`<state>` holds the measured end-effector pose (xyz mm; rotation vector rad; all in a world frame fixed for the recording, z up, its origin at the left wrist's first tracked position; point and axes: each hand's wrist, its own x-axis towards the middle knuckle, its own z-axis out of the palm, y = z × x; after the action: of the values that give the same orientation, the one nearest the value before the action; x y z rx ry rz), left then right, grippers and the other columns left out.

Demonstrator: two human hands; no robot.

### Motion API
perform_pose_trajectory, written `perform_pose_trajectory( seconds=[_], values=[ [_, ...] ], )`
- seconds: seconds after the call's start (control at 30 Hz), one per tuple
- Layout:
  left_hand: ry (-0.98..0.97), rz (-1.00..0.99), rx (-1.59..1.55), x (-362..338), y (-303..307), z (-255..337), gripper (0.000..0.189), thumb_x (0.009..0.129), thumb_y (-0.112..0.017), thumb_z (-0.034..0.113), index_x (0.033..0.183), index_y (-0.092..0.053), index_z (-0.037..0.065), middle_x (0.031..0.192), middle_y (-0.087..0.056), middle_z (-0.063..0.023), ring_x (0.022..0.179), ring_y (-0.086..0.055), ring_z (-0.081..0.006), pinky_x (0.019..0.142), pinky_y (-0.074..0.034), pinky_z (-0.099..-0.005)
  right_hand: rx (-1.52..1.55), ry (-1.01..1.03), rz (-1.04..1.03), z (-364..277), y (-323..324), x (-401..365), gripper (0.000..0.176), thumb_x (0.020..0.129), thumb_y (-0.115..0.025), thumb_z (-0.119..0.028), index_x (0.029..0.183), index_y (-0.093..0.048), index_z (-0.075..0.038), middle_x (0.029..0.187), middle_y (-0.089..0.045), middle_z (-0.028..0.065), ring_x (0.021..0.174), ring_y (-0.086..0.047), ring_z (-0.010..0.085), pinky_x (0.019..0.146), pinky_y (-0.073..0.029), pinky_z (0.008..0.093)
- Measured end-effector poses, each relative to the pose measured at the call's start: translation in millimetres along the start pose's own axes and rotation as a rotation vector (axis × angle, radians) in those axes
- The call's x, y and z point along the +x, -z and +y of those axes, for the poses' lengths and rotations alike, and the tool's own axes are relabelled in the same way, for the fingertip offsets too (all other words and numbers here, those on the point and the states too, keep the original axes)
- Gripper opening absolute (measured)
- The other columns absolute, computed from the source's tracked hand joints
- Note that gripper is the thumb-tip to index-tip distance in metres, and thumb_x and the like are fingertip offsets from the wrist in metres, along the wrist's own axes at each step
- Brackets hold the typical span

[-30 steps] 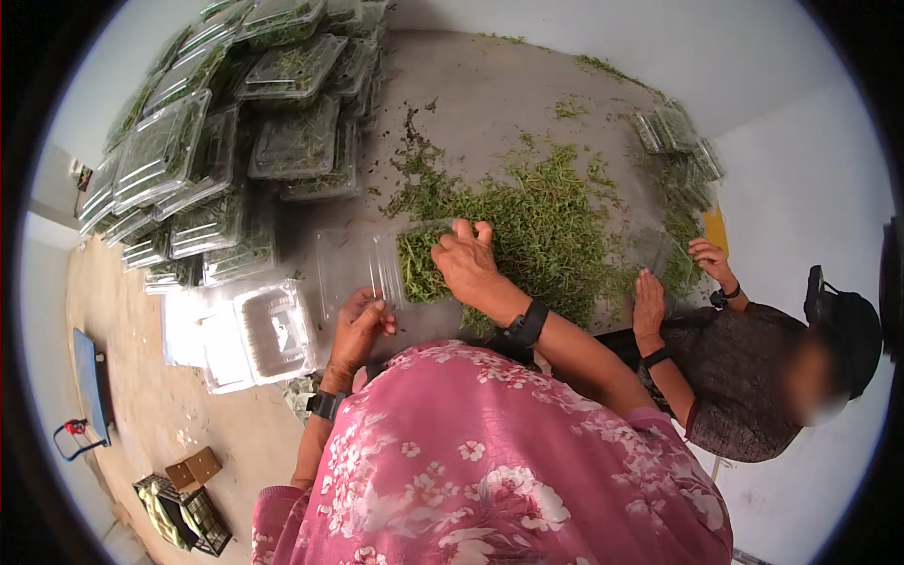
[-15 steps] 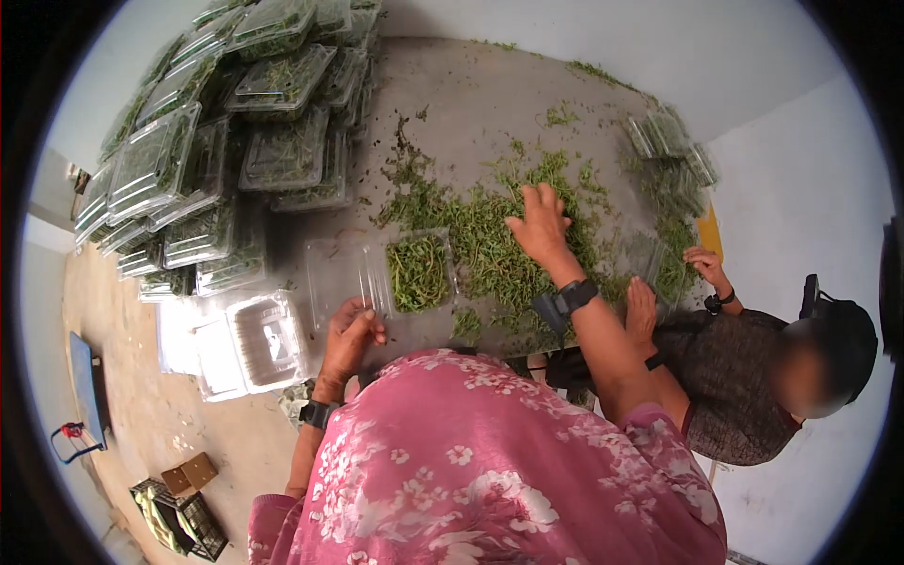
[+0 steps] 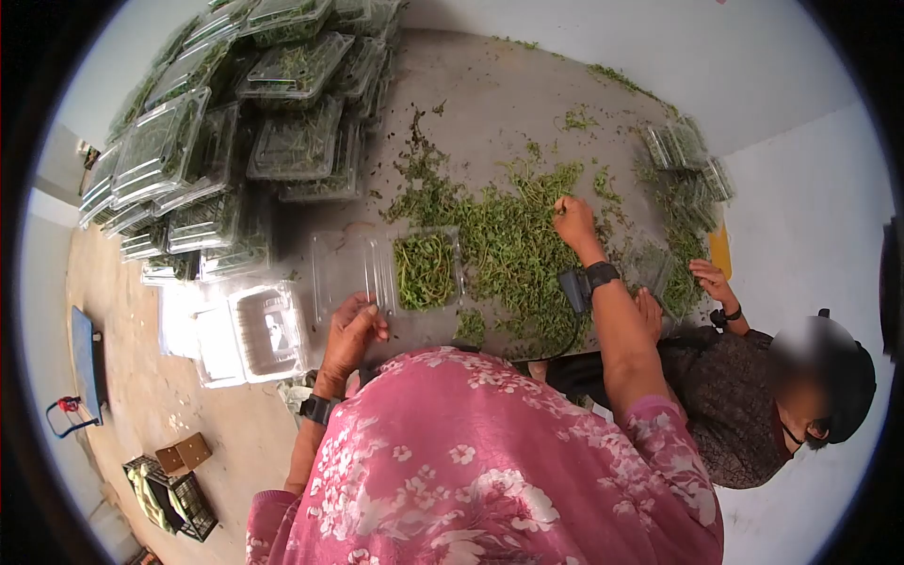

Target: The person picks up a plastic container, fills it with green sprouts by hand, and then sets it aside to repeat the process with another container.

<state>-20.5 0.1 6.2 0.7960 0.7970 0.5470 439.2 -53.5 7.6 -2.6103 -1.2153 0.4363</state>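
Note:
An open clear plastic clamshell container [image 3: 459,266] lies on the table, its tray filled with leafy green sprigs [image 3: 424,271] and its lid [image 3: 341,268] spread flat to the left. My left hand [image 3: 356,330] pinches the lid's near edge. To the right of the tray spreads a loose heap of leafy greens [image 3: 508,240]. Over the upper right of this heap, my right hand [image 3: 576,226] has its fingers curled together on some greens; the fingertips are partly hidden.
Filled clamshells [image 3: 297,141] are stacked high at the left. Empty clamshells [image 3: 254,334] sit at the table's left edge. On the right, a co-worker [image 3: 725,395] has hands near more greens [image 3: 683,273] and a few containers [image 3: 676,144]. A crate [image 3: 193,504] stands on the floor.
My right hand has shifted right, and its spread fingers have curled closed over the greens. My left hand stays at the lid's edge. The co-worker's head has moved slightly.

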Motion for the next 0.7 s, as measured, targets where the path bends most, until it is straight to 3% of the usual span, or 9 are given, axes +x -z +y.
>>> perform_pose_trajectory(
  seconds=[0.03,0.13,0.23,0.33,0.43,0.53,0.7],
  values=[
    [0.001,-0.002,-0.003,0,1,0,0.029,0.091,-0.053,0.016,0.115,-0.047,0.000,0.073,-0.059,-0.0076,0.063,-0.058,-0.0145,0.059,-0.047,-0.0239,0.014,0.021,0.036,1,1,-2,0.020,0.077,-0.071,-0.012,0.088,-0.055,-0.008,0.091,-0.058,0.0111,0.083,-0.055,0.0279,0.072,-0.047,0.0532],
    [0.008,-0.010,-0.006,1,2,-1,0.028,0.091,-0.053,0.016,0.114,-0.047,0.000,0.074,-0.059,-0.0074,0.063,-0.058,-0.0144,0.059,-0.047,-0.0236,0.019,0.120,0.091,-8,30,-19,0.017,0.079,-0.068,-0.011,0.092,-0.059,-0.007,0.092,-0.061,0.0118,0.081,-0.059,0.0278,0.069,-0.049,0.0484],
    [0.009,-0.018,-0.004,2,1,0,0.028,0.091,-0.053,0.017,0.113,-0.047,0.000,0.075,-0.059,-0.0074,0.063,-0.058,-0.0144,0.058,-0.047,-0.0233,0.140,0.101,0.155,-35,69,-54,0.021,0.082,-0.067,-0.014,0.100,-0.061,-0.007,0.099,-0.063,0.0118,0.088,-0.061,0.0292,0.073,-0.050,0.0463],
    [0.010,-0.027,-0.010,2,2,0,0.026,0.092,-0.053,0.017,0.112,-0.048,0.002,0.074,-0.059,-0.0071,0.062,-0.057,-0.0143,0.058,-0.047,-0.0236,0.162,0.258,0.248,-53,89,-85,0.019,0.086,-0.063,-0.016,0.103,-0.061,-0.008,0.096,-0.059,0.0131,0.081,-0.058,0.0297,0.066,-0.049,0.0460],
    [0.012,-0.023,-0.010,2,3,-1,0.021,0.092,-0.053,0.016,0.110,-0.050,0.004,0.073,-0.058,-0.0064,0.061,-0.055,-0.0142,0.058,-0.046,-0.0244,0.219,0.305,0.191,-54,79,-107,0.019,0.088,-0.062,-0.021,0.103,-0.064,-0.009,0.099,-0.061,0.0112,0.086,-0.059,0.0315,0.071,-0.051,0.0475],
    [0.018,-0.021,0.012,3,2,1,0.021,0.092,-0.053,0.016,0.110,-0.050,0.004,0.074,-0.058,-0.0065,0.062,-0.055,-0.0144,0.058,-0.046,-0.0246,0.229,0.274,-0.039,-45,63,-116,0.020,0.090,-0.060,-0.023,0.104,-0.066,-0.010,0.100,-0.061,0.0108,0.088,-0.059,0.0327,0.074,-0.051,0.0495],
    [0.029,-0.038,-0.019,3,4,1,0.028,0.092,-0.053,0.016,0.113,-0.048,0.000,0.077,-0.059,-0.0075,0.064,-0.058,-0.0147,0.059,-0.048,-0.0239,0.318,0.159,-0.030,-41,58,-125,0.020,0.091,-0.059,-0.024,0.104,-0.067,-0.010,0.090,-0.064,0.0108,0.086,-0.061,0.0325,0.071,-0.052,0.0497]
  ],
)
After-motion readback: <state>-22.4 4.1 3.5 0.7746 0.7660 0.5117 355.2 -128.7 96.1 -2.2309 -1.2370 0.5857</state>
